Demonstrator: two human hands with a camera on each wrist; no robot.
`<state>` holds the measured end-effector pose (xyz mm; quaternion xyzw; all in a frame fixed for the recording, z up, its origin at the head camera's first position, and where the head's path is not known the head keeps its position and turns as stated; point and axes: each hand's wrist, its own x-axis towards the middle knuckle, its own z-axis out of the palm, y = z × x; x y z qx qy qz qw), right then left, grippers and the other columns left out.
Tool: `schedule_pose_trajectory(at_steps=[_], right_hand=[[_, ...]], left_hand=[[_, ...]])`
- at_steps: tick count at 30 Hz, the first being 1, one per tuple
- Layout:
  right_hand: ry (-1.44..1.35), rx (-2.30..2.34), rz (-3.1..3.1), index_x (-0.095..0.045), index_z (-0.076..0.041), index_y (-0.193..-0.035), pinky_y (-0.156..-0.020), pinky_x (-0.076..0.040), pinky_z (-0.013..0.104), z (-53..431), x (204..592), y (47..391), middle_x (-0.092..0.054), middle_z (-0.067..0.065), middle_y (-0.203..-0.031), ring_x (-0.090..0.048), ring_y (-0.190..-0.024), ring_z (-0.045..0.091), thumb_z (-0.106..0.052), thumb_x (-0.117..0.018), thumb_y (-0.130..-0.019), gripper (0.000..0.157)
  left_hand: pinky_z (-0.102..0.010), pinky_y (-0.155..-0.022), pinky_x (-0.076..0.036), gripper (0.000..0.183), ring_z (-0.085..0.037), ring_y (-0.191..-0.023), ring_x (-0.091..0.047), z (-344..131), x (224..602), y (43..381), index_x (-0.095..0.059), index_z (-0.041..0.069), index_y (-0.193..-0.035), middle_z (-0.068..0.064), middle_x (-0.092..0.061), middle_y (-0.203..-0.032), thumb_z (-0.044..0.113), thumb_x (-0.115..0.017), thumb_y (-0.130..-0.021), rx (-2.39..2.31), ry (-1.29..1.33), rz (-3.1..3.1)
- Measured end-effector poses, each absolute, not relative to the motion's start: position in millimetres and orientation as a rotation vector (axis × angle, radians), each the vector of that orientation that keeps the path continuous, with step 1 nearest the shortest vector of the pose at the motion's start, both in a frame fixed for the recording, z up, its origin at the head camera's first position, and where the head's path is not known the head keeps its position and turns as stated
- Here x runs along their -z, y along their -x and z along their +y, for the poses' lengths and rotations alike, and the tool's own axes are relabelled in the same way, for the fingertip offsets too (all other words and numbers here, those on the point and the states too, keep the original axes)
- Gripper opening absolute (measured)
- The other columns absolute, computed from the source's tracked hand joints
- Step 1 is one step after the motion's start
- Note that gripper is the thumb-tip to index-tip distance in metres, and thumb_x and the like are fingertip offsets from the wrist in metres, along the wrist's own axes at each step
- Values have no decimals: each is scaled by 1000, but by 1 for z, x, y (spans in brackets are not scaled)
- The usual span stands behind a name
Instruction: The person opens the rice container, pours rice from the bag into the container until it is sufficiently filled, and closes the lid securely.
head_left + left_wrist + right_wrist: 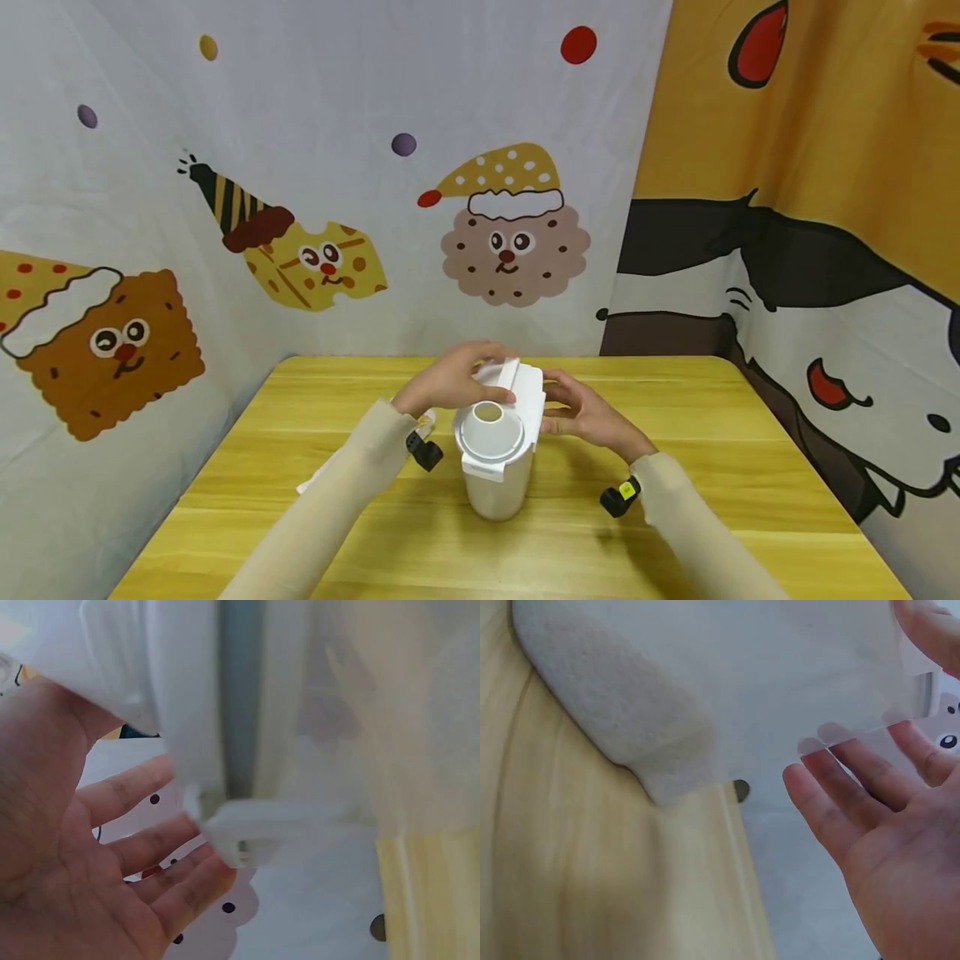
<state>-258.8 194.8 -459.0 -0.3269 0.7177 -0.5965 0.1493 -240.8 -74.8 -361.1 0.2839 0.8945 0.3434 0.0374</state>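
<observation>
A tall whitish storage container (498,492) stands upright on the table, its pale wall translucent. Its white lid (531,392) has a round raised part with a hole, and a clip at the front. My left hand (457,379) holds the lid from the left, thumb on top beside a raised white flap (508,374), fingers toward the back. Along the container's upper right side, my right hand (585,412) touches the wall with fairly straight fingers, thumb nearer me. Pale grainy contents (607,697) show through the lower wall in the right wrist view.
The wooden table (637,558) carries a small white and yellowish item (426,421) behind my left wrist. A thin white object (306,486) lies partly hidden under the left sleeve. A printed cloth (337,83) hangs behind the table.
</observation>
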Motion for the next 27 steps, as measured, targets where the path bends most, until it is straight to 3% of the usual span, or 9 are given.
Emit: schedule_pose_trajectory(at_steps=[4,14,20,24,27], right_hand=[[984,1627,2222,-35,-14,-156,-113,-43,64,197,448,255,-51,20,-152,-48,-140,43,-15,-84,-86,86],[1163,1441,2436,-36,-19,-158,-117,-39,62,198,421,246,-41,7,-161,-44,-145,36,-26,-90,-80,96],[1271,1299,2505,-36,-23,-158,-122,-35,58,193,403,242,-41,3,-162,-38,-150,31,-37,-94,-73,104],[1320,1197,2541,-37,-26,-159,-121,-33,62,188,394,241,-34,-6,-166,-34,-153,25,-47,-95,-68,110],[1355,1141,2549,-38,-28,-159,-120,-32,66,186,391,240,-29,-8,-169,-28,-156,24,-51,-94,-67,110]], left_hand=[[-48,-116,-45,56,-23,-139,-53,-80,366,238,-63,19,-139,1,-61,-144,34,-82,-88,-1204,-809,2683],[-50,-118,-44,50,-24,-144,-47,-95,378,216,-60,27,-140,3,-57,-147,42,-74,-94,-1585,-701,2585],[-47,-119,-43,55,-30,-147,-43,-100,389,193,-54,19,-148,-4,-49,-154,33,-72,-98,-1744,-752,2537],[-49,-120,-41,61,-30,-147,-42,-101,398,178,-50,11,-151,-7,-48,-155,26,-74,-96,-1779,-840,2558],[-52,-120,-41,66,-29,-145,-45,-99,404,167,-50,11,-151,-8,-50,-153,25,-78,-92,-1771,-885,2602]])
